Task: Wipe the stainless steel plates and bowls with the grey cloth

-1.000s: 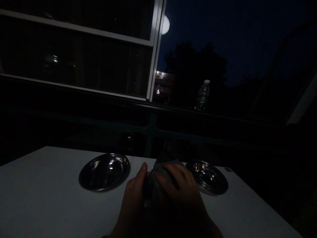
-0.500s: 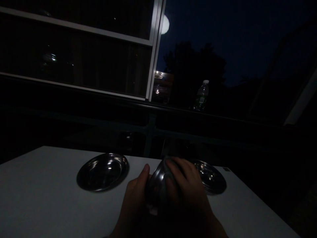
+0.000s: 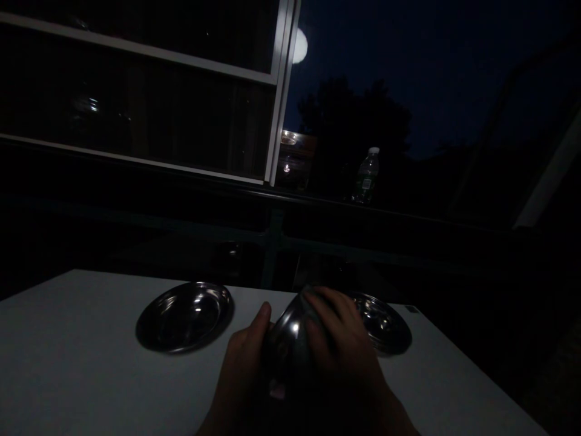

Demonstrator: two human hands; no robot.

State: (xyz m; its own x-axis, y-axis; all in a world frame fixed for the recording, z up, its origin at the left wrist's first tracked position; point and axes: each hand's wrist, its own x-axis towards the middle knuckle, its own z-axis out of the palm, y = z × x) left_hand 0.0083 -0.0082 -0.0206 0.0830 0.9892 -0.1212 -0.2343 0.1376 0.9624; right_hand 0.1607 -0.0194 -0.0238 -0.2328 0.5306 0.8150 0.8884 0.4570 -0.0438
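In the dim light a shiny metal bowl (image 3: pixel 287 340) is held tilted above the near part of the white table (image 3: pixel 91 363). My left hand (image 3: pixel 245 351) grips it from the left, thumb up along its edge; the other fingers are mostly hidden behind and below. Against the bowl's right side my right hand (image 3: pixel 349 333) presses a greyish cloth (image 3: pixel 309 307), fingers curled over it. A shiny metal plate (image 3: pixel 186 318) lies to the left of my hands. Another metal plate (image 3: pixel 388 327) sits behind my right hand, which partly covers it.
A plastic bottle (image 3: pixel 367 175) with a white cap stands on the dark window ledge (image 3: pixel 318 197). Beside the white window frame (image 3: pixel 279 97) is a boxy item (image 3: pixel 297 157), too dark to name. Beyond the table's far edge a dark rail (image 3: pixel 272 242) runs across.
The view has shifted slightly. My right hand and the cloth stay against the bowl, whose tilt has changed only a little.
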